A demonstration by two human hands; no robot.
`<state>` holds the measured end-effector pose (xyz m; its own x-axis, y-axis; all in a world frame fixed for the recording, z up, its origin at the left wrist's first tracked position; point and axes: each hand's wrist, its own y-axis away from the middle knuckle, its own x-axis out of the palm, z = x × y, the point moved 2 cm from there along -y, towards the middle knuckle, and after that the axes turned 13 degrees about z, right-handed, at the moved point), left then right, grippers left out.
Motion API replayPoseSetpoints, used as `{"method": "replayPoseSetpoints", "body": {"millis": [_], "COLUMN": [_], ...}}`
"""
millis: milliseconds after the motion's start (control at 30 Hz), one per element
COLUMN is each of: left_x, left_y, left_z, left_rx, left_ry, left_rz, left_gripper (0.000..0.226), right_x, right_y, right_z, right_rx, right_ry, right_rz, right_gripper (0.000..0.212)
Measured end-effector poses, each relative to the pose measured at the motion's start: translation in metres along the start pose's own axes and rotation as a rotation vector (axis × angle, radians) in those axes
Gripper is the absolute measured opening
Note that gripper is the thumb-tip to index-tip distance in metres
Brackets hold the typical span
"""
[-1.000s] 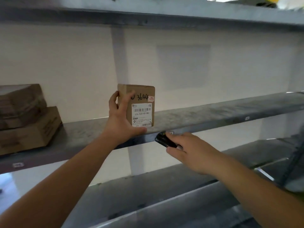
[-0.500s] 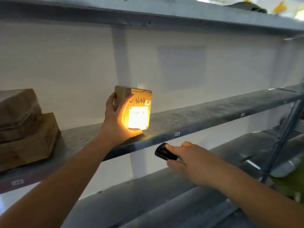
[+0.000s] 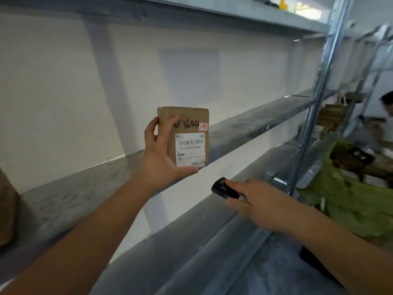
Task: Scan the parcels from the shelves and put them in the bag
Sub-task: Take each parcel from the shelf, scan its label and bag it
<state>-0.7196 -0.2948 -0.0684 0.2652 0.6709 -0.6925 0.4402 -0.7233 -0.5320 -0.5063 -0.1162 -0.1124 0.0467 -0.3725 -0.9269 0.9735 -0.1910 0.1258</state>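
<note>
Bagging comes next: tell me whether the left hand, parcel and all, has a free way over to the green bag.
Probably yes. The left hand grips the parcel; the green bag lies low right, but the right hand with the scanner lies between.

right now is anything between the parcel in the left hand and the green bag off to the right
Yes: the shelving's metal upright stands between the cardboard parcel, which the left hand holds, and the green bag. The right hand with the black scanner also lies low along that line.
</note>
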Motion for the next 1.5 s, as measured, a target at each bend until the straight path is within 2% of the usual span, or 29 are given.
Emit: {"method": "replayPoseSetpoints", "body": {"millis": [233, 500, 600, 700, 833, 900, 1067, 1200, 1367, 1500], "left_x": [0.085, 0.241, 0.309, 0.378, 0.455, 0.489, 0.556, 0.598, 0.656, 0.715], "left_y": [-0.024, -0.049, -0.06, -0.075, -0.097, -0.11, -0.133, -0.151, -0.199, -0.26], "left_z": [-0.045, -0.111, -0.133, -0.156, -0.186, -0.198, -0.221, -0.226, -0.223, -0.219], "left_rx": [0.085, 0.107, 0.081, 0.052, 0.02, -0.002, -0.017, -0.115, -0.221, -0.255], "left_ry": [0.255, 0.519, 0.6, 0.692, 0.699, 0.711, 0.781, 0.885, 0.986, 1.017], "left_rz": [0.14, 0.352, 0.449, 0.542, 0.625, 0.644, 0.664, 0.713, 0.799, 0.871], "left_gripper": [0.134, 0.138, 0.142, 0.143, 0.144, 0.143, 0.137, 0.142, 0.139, 0.15], "right_x": [0.004, 0.012, 0.015, 0.016, 0.016, 0.015, 0.014, 0.011, 0.005, -0.006], "right_y": [0.047, 0.115, 0.134, 0.152, 0.175, 0.186, 0.207, 0.208, 0.191, 0.17], "right_z": [-0.083, -0.209, -0.264, -0.323, -0.394, -0.424, -0.481, -0.518, -0.573, -0.628], "right_rx": [0.226, 0.479, 0.563, 0.595, 0.684, 0.721, 0.779, 0.796, 0.863, 0.964], "right_ry": [-0.095, -0.225, -0.321, -0.374, -0.477, -0.492, -0.561, -0.655, -0.656, -0.613], "right_rz": [-0.134, -0.25, -0.266, -0.305, -0.34, -0.345, -0.375, -0.401, -0.375, -0.395], "right_gripper": [0.057, 0.044, 0.049, 0.042, 0.038, 0.044, 0.05, 0.054, 0.059, 0.066]}}
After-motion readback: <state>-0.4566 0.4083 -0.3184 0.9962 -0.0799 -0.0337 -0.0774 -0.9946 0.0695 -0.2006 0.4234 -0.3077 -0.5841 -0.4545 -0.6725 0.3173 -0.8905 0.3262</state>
